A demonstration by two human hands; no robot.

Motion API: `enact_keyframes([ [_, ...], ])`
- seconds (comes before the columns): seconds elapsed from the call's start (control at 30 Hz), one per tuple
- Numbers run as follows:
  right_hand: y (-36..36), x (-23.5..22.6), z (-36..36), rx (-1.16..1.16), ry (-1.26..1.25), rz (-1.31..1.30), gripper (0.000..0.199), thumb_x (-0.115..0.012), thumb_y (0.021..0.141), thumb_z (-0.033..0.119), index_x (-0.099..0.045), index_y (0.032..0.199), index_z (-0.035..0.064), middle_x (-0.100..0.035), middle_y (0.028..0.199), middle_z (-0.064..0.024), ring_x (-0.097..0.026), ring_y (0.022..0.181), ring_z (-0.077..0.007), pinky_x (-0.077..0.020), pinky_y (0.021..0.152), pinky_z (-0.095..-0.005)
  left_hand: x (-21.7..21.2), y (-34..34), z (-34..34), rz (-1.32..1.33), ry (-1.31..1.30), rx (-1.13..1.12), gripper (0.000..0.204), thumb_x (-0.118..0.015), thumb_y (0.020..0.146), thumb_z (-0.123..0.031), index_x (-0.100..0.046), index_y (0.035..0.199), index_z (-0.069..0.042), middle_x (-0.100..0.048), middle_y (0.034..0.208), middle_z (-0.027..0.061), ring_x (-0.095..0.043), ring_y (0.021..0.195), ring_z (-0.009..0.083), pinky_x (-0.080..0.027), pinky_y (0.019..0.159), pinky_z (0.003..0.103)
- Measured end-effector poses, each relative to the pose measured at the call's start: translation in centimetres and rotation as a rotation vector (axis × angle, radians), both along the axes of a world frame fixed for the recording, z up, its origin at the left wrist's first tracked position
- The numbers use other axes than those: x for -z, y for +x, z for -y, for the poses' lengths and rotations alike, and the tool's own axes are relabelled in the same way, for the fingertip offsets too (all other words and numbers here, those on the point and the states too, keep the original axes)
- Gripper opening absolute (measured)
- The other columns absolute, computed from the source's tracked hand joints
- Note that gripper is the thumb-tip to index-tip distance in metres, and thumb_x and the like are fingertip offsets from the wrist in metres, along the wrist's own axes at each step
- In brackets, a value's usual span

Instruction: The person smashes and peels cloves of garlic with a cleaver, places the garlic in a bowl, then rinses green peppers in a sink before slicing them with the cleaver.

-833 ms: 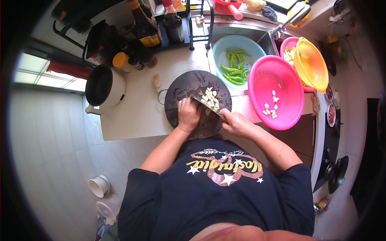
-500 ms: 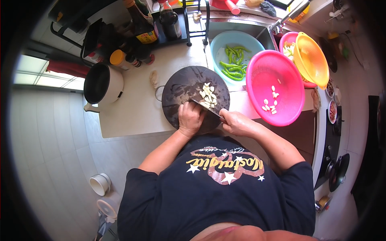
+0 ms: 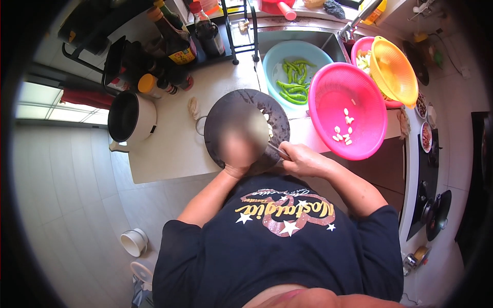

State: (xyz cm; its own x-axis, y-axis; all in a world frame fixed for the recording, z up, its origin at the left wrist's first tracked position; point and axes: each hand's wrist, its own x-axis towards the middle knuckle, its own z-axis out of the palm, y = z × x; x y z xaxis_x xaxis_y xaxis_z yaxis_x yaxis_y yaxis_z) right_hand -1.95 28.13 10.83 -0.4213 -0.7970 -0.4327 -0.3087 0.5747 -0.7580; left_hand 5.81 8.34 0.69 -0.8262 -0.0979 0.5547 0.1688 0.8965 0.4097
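Note:
A round dark cutting board [image 3: 280, 110] with a wire ring handle lies on the counter in front of me. My left hand [image 3: 239, 156] is over its left part; a blurred patch covers the fingers, so their grip is hidden. At the board's near right, my right hand [image 3: 302, 158] is closed round the handle of a knife [image 3: 278, 150], whose blade is mostly hidden by the blur. Some pale chopped garlic [image 3: 269, 128] shows right of the blur. A tilted pink colander [image 3: 323, 97] to the right holds several peeled garlic cloves [image 3: 347, 137].
Behind the board, a light-blue basin [image 3: 269, 77] of green peppers [image 3: 295, 92] sits in the sink [image 3: 336, 49]. A yellow colander [image 3: 393, 72] leans at the right. A white pot [image 3: 146, 115], jars and sauce bottles [image 3: 174, 38] stand at the left. A wok [image 3: 439, 215] is far right.
My left hand has shifted slightly left and is now blurred, along with much of the chopped garlic. My right hand still grips the knife. The view has tilted a little.

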Motion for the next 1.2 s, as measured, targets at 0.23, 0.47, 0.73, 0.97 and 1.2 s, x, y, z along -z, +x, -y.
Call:
enact_keyframes([
  [0.23,0.9,-1.4,0.2,0.469,-0.094,0.163,0.026,-0.053,0.082,0.013,-0.048,0.102,-0.0021,-0.054,0.068,-0.0125,-0.054,0.046,-0.0192,-0.0451,0.046,-0.0341,-1.7,-4.9,0.4,0.153,-0.209,0.157,0.015,-0.057,0.073,-0.02,-0.059,0.085,-0.01,-0.054,0.084,0.0072,-0.051,0.079,0.0254,-0.04,0.068,0.039],
  [0.47,2.4,0.0,1.9,0.661,-0.176,0.233,0.021,-0.053,0.082,0.009,-0.045,0.098,-0.0033,-0.05,0.066,-0.0096,-0.052,0.043,-0.017,-0.0426,0.042,-0.0311,-1.7,-4.9,0.2,0.18,-0.232,0.197,0.021,-0.058,0.076,-0.023,-0.061,0.091,-0.01,-0.06,0.094,0.0074,-0.054,0.078,0.0232,-0.04,0.068,0.038],
  [0.73,1.7,1.6,3.0,0.501,-0.048,0.138,0.03,-0.05,0.086,0.013,-0.04,0.107,-0.0048,-0.057,0.075,-0.0171,-0.055,0.045,-0.0197,-0.045,0.04,-0.0316,-0.9,-4.6,0.4,0.327,-0.21,0.272,0.023,-0.061,0.076,-0.016,-0.061,0.096,-0.004,-0.06,0.088,0.0105,-0.057,0.074,0.0249,-0.047,0.063,0.037],
  [0.97,2.1,-0.7,2.6,0.571,-0.159,0.202,0.023,-0.052,0.081,0.011,-0.046,0.1,-0.0018,-0.05,0.066,-0.0073,-0.048,0.04,-0.0148,-0.0386,0.034,-0.0287,0.7,-3.1,4.1,0.121,-0.029,0.209,0.029,-0.06,0.079,-0.009,-0.059,0.107,-0.001,-0.061,0.102,0.014,-0.059,0.091,0.0277,-0.048,0.079,0.039],
  [1.2,1.2,-1.2,3.9,0.422,-0.057,0.41,0.014,-0.052,0.08,0.013,-0.04,0.082,0.0062,-0.047,0.047,-0.0064,-0.043,0.033,-0.0142,-0.0307,0.03,-0.0292,1.2,-1.2,6.7,-0.206,-0.174,0.174,0.034,-0.058,0.08,-0.005,-0.056,0.114,0.0,-0.059,0.107,0.0135,-0.056,0.099,0.0287,-0.045,0.085,0.039],
])
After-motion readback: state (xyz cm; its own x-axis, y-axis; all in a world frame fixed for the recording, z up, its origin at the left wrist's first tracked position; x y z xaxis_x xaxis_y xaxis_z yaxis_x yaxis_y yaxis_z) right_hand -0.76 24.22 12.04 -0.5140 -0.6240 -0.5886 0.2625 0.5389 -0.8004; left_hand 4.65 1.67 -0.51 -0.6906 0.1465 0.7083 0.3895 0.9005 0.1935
